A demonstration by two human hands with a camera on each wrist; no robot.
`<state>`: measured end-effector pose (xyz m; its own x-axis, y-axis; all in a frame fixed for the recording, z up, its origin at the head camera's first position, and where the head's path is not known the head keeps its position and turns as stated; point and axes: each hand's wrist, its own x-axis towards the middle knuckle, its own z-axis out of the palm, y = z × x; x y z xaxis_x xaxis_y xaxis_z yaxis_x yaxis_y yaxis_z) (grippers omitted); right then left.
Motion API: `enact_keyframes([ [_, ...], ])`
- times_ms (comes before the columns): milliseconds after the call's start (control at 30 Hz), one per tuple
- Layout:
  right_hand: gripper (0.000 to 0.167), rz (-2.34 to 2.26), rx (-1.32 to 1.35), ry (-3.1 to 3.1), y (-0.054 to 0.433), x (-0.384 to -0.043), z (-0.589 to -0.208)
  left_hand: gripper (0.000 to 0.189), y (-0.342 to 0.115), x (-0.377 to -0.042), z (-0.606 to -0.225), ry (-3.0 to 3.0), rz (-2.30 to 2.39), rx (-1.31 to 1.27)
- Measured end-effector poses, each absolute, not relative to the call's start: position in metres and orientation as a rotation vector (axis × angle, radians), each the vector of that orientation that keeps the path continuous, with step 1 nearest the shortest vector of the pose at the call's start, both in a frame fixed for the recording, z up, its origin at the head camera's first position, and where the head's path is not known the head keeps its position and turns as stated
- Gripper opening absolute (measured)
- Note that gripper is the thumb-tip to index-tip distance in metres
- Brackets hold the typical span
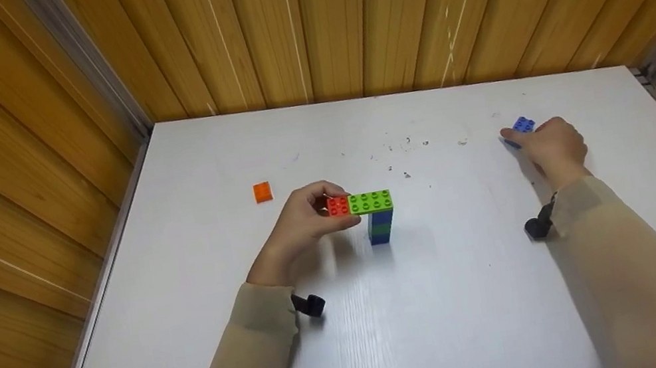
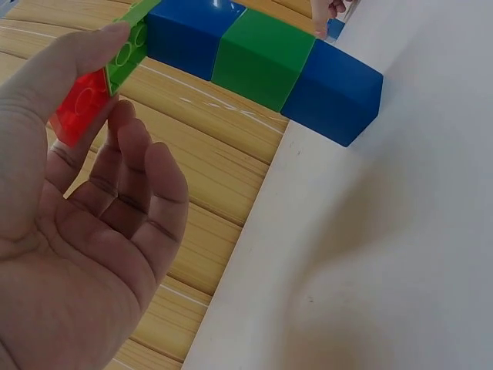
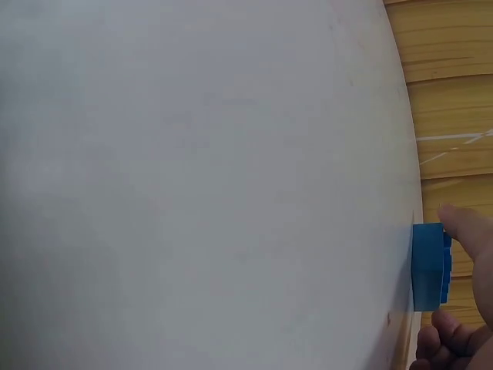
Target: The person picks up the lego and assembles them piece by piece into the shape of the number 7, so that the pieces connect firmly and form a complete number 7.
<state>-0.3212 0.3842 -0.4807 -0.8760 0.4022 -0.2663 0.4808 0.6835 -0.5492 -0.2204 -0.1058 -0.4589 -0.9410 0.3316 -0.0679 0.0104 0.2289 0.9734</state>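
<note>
Near the middle of the worktop [image 1: 460,322], a tower of glossy plastic blocks [image 1: 379,227] is standing, with a lime-green studded plastic brick [image 1: 370,202] overhanging on top. The left hand [image 1: 304,220] is pinching a red studded plastic brick [image 1: 337,206] against that overhang; can't tell if it's clicked on. Toward the far right corner, the right hand [image 1: 558,147] is gripping a blue studded plastic brick [image 1: 523,124]. I'm guessing they're steadying the build while grabbing another piece, so the next move's calling for a careful carry inward. Counting near to far: three tower blocks (two blue, one green), one lime, one red, one orange square plastic brick [image 1: 263,192] sitting nearer the left edge, one loose blue.
</note>
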Motion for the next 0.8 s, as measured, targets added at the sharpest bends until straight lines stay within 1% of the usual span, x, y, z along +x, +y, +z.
enact_keyframes([
  [100, 0.110, -0.976, 0.731, 2.741, 0.384, -0.321, -0.479, 0.033, -0.106, -0.220, -0.459, 2.249, 1.770, 0.314],
  [267, 0.087, -0.995, 0.738, 2.738, 0.385, -0.318, -0.476, 0.032, -0.105, -0.221, -0.460, 2.259, 1.758, 0.317],
  [333, 0.081, -1.008, 0.741, 2.749, 0.387, -0.318, -0.475, 0.032, -0.105, -0.222, -0.461, 2.256, 1.765, 0.328],
  [433, 0.079, -1.031, 0.746, 2.759, 0.389, -0.317, -0.473, 0.031, -0.105, -0.223, -0.461, 2.253, 1.777, 0.360],
  [533, 0.082, -1.053, 0.749, 2.764, 0.392, -0.316, -0.471, 0.031, -0.105, -0.223, -0.461, 2.252, 1.785, 0.383],
  [800, 0.078, -1.142, 0.692, 2.806, 0.388, -0.311, -0.463, 0.033, -0.106, -0.223, -0.461, 2.253, 1.780, 0.357],
])
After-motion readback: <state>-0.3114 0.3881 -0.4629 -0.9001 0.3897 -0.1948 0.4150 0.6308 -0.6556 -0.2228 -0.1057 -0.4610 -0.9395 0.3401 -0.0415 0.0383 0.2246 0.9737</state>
